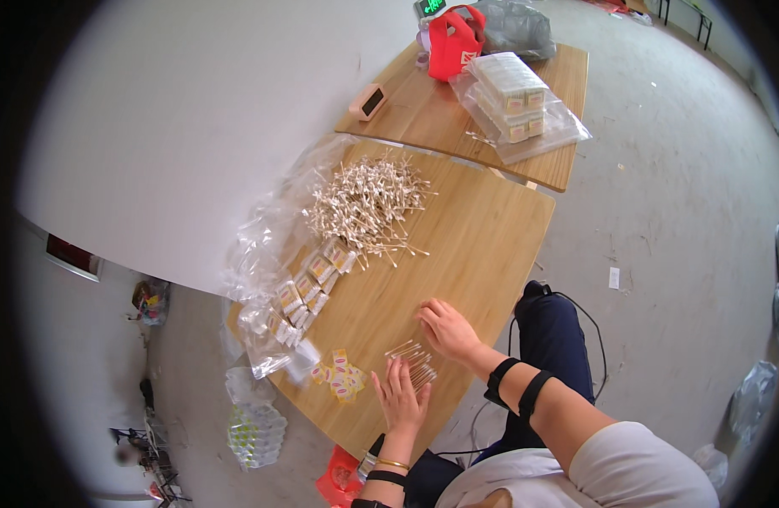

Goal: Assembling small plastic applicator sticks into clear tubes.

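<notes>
Two hands rest on the near part of the wooden table point(483, 245), either side of a small bundle of cotton swabs point(413, 360). The left hand point(400, 396) lies flat with fingers spread, touching the bundle's near edge; the right hand point(447, 330) is loosely curled with its fingertips on the far edge, gripping nothing. It looks like the swabs are being squared into an even batch, which calls for pushing them together from both sides. Just left of the hands lie a few small printed packets point(342, 378). Farther left, an open clear plastic bag point(262, 254) holds a row of filled swab boxes point(309, 288). Beyond lies a loose heap of swabs point(364, 203). Farthest off, another clear bag point(559, 127) contains stacked clear boxes point(512, 93), beside a red pouch point(454, 44).
</notes>
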Tool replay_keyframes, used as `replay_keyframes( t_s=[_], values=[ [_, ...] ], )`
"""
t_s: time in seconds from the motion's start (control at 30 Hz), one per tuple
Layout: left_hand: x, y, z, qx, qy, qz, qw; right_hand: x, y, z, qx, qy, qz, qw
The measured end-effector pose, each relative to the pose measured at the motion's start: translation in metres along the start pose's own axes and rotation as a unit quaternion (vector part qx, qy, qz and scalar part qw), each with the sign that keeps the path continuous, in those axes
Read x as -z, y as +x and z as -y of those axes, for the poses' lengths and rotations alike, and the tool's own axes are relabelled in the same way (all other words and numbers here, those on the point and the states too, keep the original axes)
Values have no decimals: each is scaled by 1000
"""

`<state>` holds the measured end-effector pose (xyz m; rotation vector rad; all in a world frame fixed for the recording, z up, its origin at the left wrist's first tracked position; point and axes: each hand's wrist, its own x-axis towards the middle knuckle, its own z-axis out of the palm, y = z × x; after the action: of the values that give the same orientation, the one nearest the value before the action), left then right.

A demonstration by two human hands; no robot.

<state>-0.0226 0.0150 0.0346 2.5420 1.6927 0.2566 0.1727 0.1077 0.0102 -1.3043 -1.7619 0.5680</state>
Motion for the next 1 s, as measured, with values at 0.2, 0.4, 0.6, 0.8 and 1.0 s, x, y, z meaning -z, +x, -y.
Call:
replay_keyframes(
  t_s=[0.2,0.4,0.6,0.8,1.0],
  values=[
    [5,11,10,95,-12,-58,994,-1,1,1,10,7,-17,1000],
    [9,31,18,54,-5,-79,995,0,-1,3,12,-9,-20,1000],
    [13,38,23,20,4,-47,999,2,-2,3,6,-8,-14,1000],
    [15,44,32,3,9,-39,999,-1,0,3,8,-7,-18,1000],
    [13,36,24,49,-53,-52,996,0,-1,2,10,-13,-21,1000]
  ],
)
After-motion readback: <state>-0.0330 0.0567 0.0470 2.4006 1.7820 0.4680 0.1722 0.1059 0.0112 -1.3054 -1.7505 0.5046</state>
